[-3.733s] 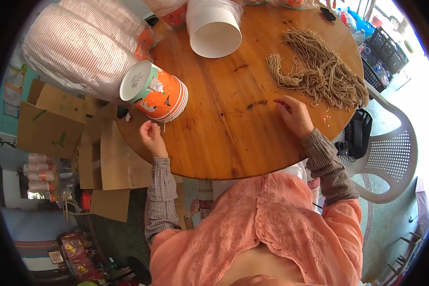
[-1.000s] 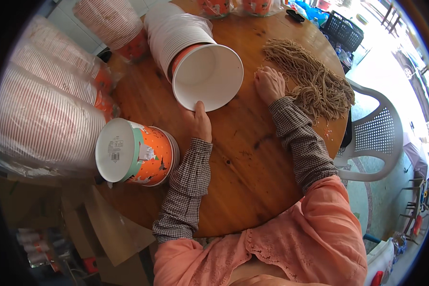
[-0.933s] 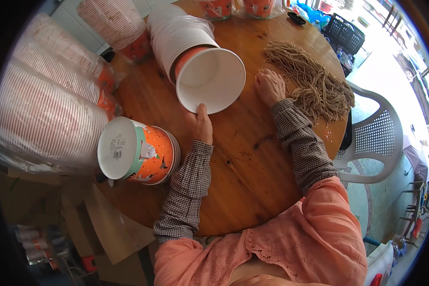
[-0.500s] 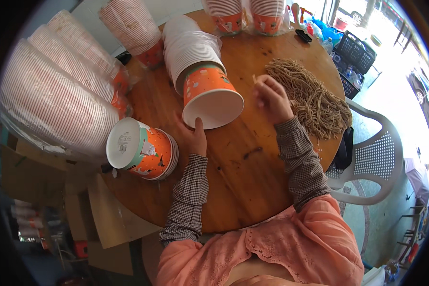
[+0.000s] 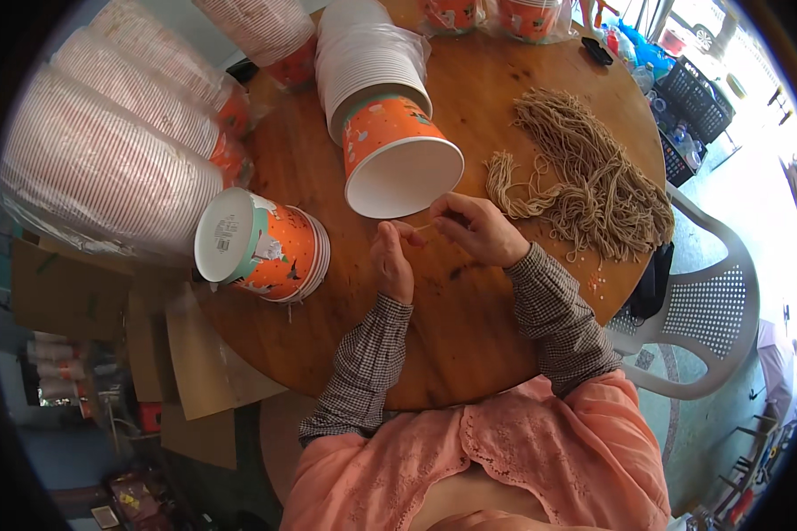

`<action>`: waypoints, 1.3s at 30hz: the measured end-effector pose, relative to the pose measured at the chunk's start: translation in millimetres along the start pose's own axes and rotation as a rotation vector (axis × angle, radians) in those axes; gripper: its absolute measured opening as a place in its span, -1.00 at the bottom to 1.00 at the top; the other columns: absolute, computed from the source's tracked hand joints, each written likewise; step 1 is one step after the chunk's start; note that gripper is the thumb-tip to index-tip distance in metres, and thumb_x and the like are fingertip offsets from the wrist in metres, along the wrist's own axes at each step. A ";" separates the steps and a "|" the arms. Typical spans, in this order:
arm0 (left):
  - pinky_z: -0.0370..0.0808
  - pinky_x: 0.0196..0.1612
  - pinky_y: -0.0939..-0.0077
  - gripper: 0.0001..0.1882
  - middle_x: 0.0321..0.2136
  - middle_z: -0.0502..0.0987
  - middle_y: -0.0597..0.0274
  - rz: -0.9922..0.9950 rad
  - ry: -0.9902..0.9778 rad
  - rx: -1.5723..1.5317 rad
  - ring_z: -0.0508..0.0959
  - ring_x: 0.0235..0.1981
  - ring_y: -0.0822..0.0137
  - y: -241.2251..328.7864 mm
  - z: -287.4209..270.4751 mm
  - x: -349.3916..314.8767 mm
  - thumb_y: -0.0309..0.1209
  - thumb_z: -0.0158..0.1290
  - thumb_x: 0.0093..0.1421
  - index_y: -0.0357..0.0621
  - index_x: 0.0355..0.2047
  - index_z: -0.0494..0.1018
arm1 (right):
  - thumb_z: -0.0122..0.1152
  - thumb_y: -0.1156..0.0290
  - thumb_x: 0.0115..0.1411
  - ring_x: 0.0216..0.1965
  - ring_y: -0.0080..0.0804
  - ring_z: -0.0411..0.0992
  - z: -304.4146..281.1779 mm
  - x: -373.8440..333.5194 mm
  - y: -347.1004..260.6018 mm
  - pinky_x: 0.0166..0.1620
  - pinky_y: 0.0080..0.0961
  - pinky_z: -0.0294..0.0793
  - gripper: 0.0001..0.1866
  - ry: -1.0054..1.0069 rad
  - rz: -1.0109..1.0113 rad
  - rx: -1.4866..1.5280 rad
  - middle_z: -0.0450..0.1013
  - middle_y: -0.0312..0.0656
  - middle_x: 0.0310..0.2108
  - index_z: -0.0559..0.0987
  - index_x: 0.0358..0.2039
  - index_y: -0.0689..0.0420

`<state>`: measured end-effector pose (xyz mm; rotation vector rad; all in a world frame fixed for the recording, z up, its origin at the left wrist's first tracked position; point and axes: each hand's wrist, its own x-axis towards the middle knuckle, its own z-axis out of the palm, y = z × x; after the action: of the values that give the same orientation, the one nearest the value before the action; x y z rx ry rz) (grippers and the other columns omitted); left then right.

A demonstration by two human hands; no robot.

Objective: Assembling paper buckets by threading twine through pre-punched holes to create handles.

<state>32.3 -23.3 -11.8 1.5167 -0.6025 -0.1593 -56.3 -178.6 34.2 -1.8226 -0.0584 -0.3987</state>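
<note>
My left hand [image 5: 395,263] and my right hand [image 5: 483,232] are close together above the table, just nearer to me than an orange paper bucket. A thin pale strand [image 5: 423,227] spans the gap between their fingertips. My right thumb and finger pinch one end; my left fingers, partly curled, seem closed at the other end. The orange bucket [image 5: 390,133] lies on its side, white mouth towards me, its base end against a plastic-wrapped stack of white buckets [image 5: 376,66]. Right of my hands is a heap of tan cords [image 5: 593,181], with a looped bundle [image 5: 515,188] at its left.
Several orange buckets nested together [image 5: 279,252] stand at the left, base up. Large wrapped bucket stacks [image 5: 106,150] fill the far left. The round wooden table [image 5: 469,354] has its edge near my body. A grey plastic chair [image 5: 700,292] stands at the right, cardboard [image 5: 204,354] below left.
My left hand has left the bucket's rim and moved right. My right hand has come in from beside the cords to meet it. The whole view has shifted slightly.
</note>
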 end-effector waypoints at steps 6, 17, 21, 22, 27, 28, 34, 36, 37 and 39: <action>0.36 -0.31 0.49 -0.51 -0.57 0.44 0.21 0.031 -0.056 0.076 0.42 -0.45 0.35 1.8 4.4 -5.1 -0.22 -0.22 0.41 -0.30 -0.58 0.40 | 0.10 0.53 0.20 -0.45 -0.45 0.37 1.7 0.0 0.7 -0.34 -0.49 0.41 -0.91 0.009 -0.117 -0.153 0.38 -0.16 -0.47 0.43 -0.29 0.25; 0.36 -0.22 0.37 -0.83 -0.45 0.44 0.17 0.200 -0.026 0.227 0.42 -0.32 0.21 -4.6 7.4 -4.5 -0.41 -0.04 0.30 -0.24 -0.40 0.38 | 0.15 0.51 0.16 -0.46 -0.48 0.36 7.6 0.3 1.3 -0.33 -0.51 0.42 -0.88 0.006 -0.010 -0.127 0.41 -0.19 -0.47 0.46 -0.29 0.25; 0.41 -0.19 0.57 -0.91 -0.31 0.35 0.24 0.229 -0.067 0.168 0.41 -0.30 0.42 -12.0 6.5 -2.3 -0.46 -0.05 0.33 -0.23 -0.28 0.32 | 0.18 0.51 0.15 -0.41 -0.53 0.40 9.9 1.7 8.2 -0.31 -0.55 0.44 -0.86 0.036 0.010 -0.132 0.44 -0.21 -0.41 0.50 -0.27 0.26; 0.41 -0.19 0.57 -0.91 -0.31 0.35 0.24 0.228 -0.065 0.168 0.41 -0.30 0.42 -14.6 5.8 -2.2 -0.46 -0.05 0.33 -0.23 -0.28 0.32 | 0.19 0.51 0.15 -0.39 -0.53 0.42 10.4 1.9 10.1 -0.30 -0.56 0.45 -0.85 0.061 -0.010 -0.118 0.44 -0.20 -0.39 0.50 -0.27 0.26; 0.41 -0.12 0.33 -0.89 -0.33 0.44 0.13 0.347 0.033 0.187 0.46 -0.24 0.15 -10.6 8.0 3.5 -0.48 0.08 0.20 -0.23 -0.35 0.38 | 0.18 0.50 0.11 -0.41 -0.42 0.47 12.7 1.9 13.0 -0.30 -0.51 0.48 -0.85 0.113 -0.034 -0.135 0.46 -0.12 -0.39 0.51 -0.30 0.26; 0.41 -0.12 0.33 -0.89 -0.33 0.44 0.13 0.347 0.032 0.186 0.46 -0.24 0.15 -11.6 7.8 5.1 -0.48 0.08 0.20 -0.23 -0.35 0.38 | 0.18 0.51 0.12 -0.40 -0.43 0.47 13.7 1.1 14.3 -0.30 -0.51 0.48 -0.85 0.118 -0.019 -0.134 0.46 -0.14 -0.39 0.51 -0.30 0.27; 0.40 0.04 0.31 -0.62 -0.11 0.49 0.06 0.247 -0.065 0.138 0.47 -0.04 0.12 -7.7 14.8 17.7 -0.46 0.13 0.16 -0.21 -0.01 0.36 | 0.07 0.48 0.26 -0.22 -0.56 0.43 -13.4 11.7 35.6 -0.18 -0.61 0.45 -0.95 0.637 0.029 0.493 0.46 -0.28 -0.24 0.48 -0.31 0.16; 0.38 0.12 0.29 -0.44 0.03 0.44 0.02 0.315 -0.106 0.208 0.41 0.10 0.05 -4.5 17.4 24.2 -0.46 0.14 0.14 -0.20 0.16 0.26 | 0.05 0.47 0.29 -0.08 -0.48 0.42 -10.1 19.2 47.4 -0.03 -0.53 0.42 -0.95 0.668 0.029 0.575 0.44 -0.23 -0.11 0.47 -0.28 0.14; 0.38 0.12 0.29 -0.44 0.03 0.44 0.02 0.313 -0.113 0.205 0.41 0.10 0.05 -5.7 19.6 23.7 -0.46 0.14 0.14 -0.20 0.16 0.26 | 0.05 0.47 0.29 -0.05 -0.45 0.41 -7.2 21.4 56.2 0.01 -0.49 0.41 -0.95 0.576 0.054 0.699 0.43 -0.21 -0.06 0.47 -0.28 0.14; 0.42 0.09 0.29 -0.41 0.02 0.45 -0.03 0.345 -0.086 0.207 0.44 0.10 0.05 -7.8 18.9 24.6 -0.43 0.13 0.17 -0.21 0.20 0.21 | 0.04 0.47 0.29 0.02 -0.40 0.39 3.9 25.8 50.1 0.10 -0.42 0.37 -0.94 0.329 0.091 0.926 0.40 -0.14 0.06 0.46 -0.31 0.15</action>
<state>46.4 -51.9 -13.8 1.5841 -0.9626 0.1071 -18.9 -193.7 -5.3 -0.8336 0.0619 -0.4953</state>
